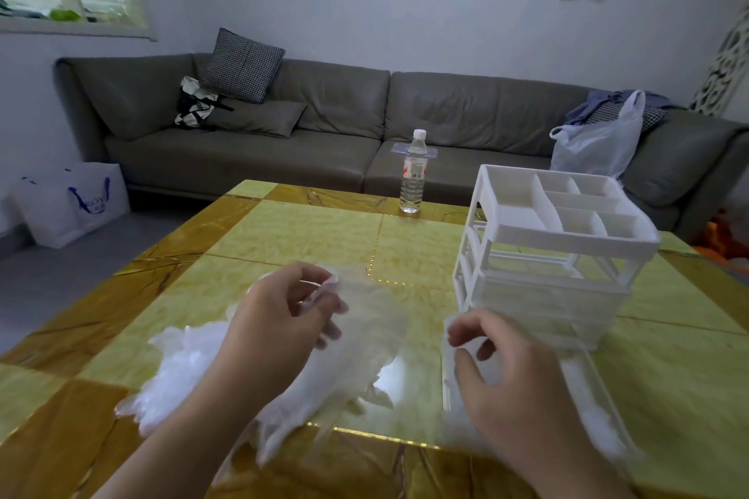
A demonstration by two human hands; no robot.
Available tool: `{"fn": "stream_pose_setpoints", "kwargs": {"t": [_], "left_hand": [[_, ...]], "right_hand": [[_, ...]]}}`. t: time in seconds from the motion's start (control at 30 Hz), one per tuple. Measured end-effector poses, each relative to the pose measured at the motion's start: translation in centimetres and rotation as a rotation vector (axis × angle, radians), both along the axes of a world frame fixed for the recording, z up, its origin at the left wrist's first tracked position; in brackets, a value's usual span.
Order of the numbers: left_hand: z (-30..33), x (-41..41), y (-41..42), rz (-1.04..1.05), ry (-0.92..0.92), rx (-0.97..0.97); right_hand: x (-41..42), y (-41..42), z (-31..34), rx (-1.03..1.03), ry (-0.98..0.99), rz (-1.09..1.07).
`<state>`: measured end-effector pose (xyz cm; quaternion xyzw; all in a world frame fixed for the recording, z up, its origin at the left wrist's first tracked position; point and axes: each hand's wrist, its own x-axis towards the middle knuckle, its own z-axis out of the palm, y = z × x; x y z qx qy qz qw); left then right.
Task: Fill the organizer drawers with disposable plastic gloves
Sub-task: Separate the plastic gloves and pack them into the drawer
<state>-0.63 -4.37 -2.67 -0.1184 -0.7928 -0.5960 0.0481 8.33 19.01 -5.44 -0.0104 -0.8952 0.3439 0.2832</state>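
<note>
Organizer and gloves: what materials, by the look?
Organizer: looks like rigid matte white plastic, with thin molded dividers and opaque walls. Gloves: thin translucent plastic film, apparently, crinkled and limp in a heap, with the tabletop showing faintly through the one the left hand holds.

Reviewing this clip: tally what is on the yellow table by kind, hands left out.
Organizer frame: 1
Pulled-out drawer: 1
Water bottle: 1
Pile of plastic gloves: 1, single gloves too blurred to count
Glove held up in the left hand: 1
Total: 5
</note>
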Motion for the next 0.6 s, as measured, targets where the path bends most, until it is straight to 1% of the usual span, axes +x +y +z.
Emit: {"fn": "stream_pose_setpoints", "kwargs": {"t": [0.07, 0.13, 0.2, 0.27, 0.3, 0.37, 0.43, 0.47, 0.53, 0.6], "left_hand": [[0.3, 0.4, 0.5, -0.045, -0.06, 0.11], [0.6, 1.2, 1.2, -0.126, -0.131, 0.172], [0.6, 1.8, 1.8, -0.223, -0.201, 0.203], [0.6, 2.3, 2.2, -0.283, -0.242, 0.207], [0.7, 2.5, 2.4, -0.28, -0.249, 0.209], [0.8, 2.5, 2.6, -0.21, -0.264, 0.207], [0.8, 2.3, 2.5, -0.116, -0.271, 0.179], [0.8, 2.2, 2.3, -0.093, -0.274, 0.157], [0.9, 2.3, 2.5, -0.138, -0.313, 0.108], [0.8, 2.8, 3.0, -0.251, -0.392, 0.062]], "right_hand": [[0.2, -1.2, 0.5, -0.147, -0.036, 0.11], [0.2, -1.8, 0.9, -0.341, -0.188, 0.211], [-0.3, -1.9, 1.2, -0.453, -0.315, 0.234], [-0.7, -1.5, 1.3, -0.561, -0.36, 0.22], [-0.7, -1.4, 1.4, -0.655, -0.37, 0.219], [-0.6, -1.1, 1.3, -0.829, -0.376, 0.226], [-0.5, -0.7, 1.4, -0.884, -0.345, 0.184], [-0.5, -0.4, 1.5, -0.88, -0.326, 0.158], [-0.5, 0.1, 1.3, -0.825, -0.319, 0.124], [-0.4, 0.2, 1.2, -0.784, -0.334, 0.133]]}}
